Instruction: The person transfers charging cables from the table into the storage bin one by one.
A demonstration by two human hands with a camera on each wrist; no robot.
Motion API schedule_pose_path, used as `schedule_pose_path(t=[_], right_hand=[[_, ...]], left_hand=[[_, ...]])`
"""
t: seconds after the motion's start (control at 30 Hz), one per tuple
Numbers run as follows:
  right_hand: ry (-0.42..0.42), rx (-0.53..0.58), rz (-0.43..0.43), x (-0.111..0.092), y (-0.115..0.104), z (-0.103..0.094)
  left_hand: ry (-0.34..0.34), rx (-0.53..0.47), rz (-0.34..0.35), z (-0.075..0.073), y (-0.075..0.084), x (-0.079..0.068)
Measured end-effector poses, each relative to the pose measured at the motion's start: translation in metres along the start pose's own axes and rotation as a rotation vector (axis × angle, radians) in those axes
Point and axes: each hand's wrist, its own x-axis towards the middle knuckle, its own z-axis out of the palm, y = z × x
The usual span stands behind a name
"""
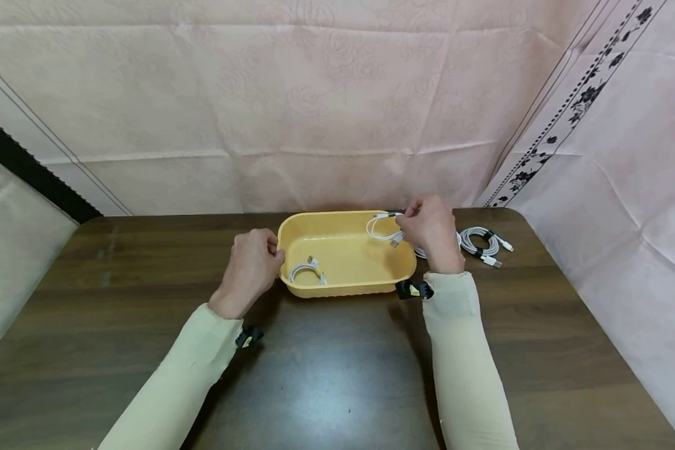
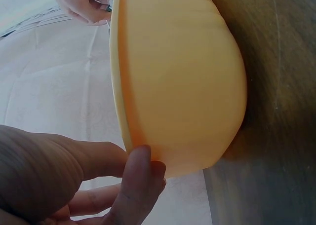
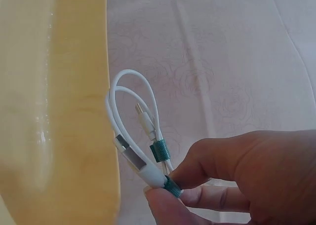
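A yellow plastic basin (image 1: 343, 289) sits on the table. At its left end, my left hand (image 1: 250, 272) pinches the rim between thumb and fingers, as the left wrist view shows up close. My right hand (image 1: 432, 232) is above the right end of the basin, pinching a coiled white USB cable (image 3: 153, 177) by a green strap. That cable's loop and USB plug hang out past the fingertips, over the basin in the head view. Inside the basin, near the left end, lies another coiled white cable (image 1: 297, 270).
Right of the basin, more coiled white cables (image 1: 472, 250) with dark straps lie on the brown wooden table (image 1: 337, 369), partly behind my right hand. A pale patterned cloth (image 1: 315, 112) hangs along the table's back edge, and more cloth covers both sides.
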Motion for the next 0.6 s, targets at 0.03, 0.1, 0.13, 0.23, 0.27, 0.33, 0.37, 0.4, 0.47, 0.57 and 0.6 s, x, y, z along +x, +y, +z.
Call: schedule_pose_path(t=[0.03,0.1,0.13,0.23,0.27,0.33,0.37,0.4,0.47,0.57,0.6], right_hand=[[-0.001,0.008,0.004,-0.0003,-0.0008,0.0],[-0.001,0.019,0.002,-0.0006,-0.002,-0.0001],[-0.006,0.022,0.002,-0.0007,-0.0018,0.0002],[-0.001,0.021,-0.008,-0.0008,-0.0017,0.0007],[0.003,0.017,-0.015,-0.0005,-0.0014,0.0009],[0.01,0.008,-0.025,0.0004,-0.0007,0.0016],[0.013,0.005,-0.027,0.0009,-0.0004,0.0021],[0.014,0.003,-0.028,0.0013,-0.0002,0.0026],[0.015,-0.002,-0.028,0.0018,-0.0004,0.0035],[0.006,0.011,-0.018,0.0014,-0.0021,0.0047],[0.003,0.016,-0.015,0.0012,-0.0028,0.0052]], left_hand=[[0.0,0.002,0.002,-0.0005,0.0001,0.0002],[0.003,0.001,0.006,-0.0012,0.0002,0.0007],[0.003,0.001,0.007,-0.001,0.0002,0.0006],[0.006,0.003,0.012,-0.0007,0.0003,0.0005],[0.008,0.003,0.013,-0.0006,0.0003,0.0007],[0.01,0.007,0.016,-0.0004,0.0005,0.0009],[0.01,0.01,0.016,-0.0003,0.0005,0.0009],[0.008,0.011,0.014,-0.0002,0.0005,0.0009],[0.006,0.01,0.011,-0.0005,0.0006,0.0008],[0.003,0.008,0.006,-0.0008,0.0006,0.0006],[0.003,0.008,0.005,-0.0009,0.0007,0.0005]])
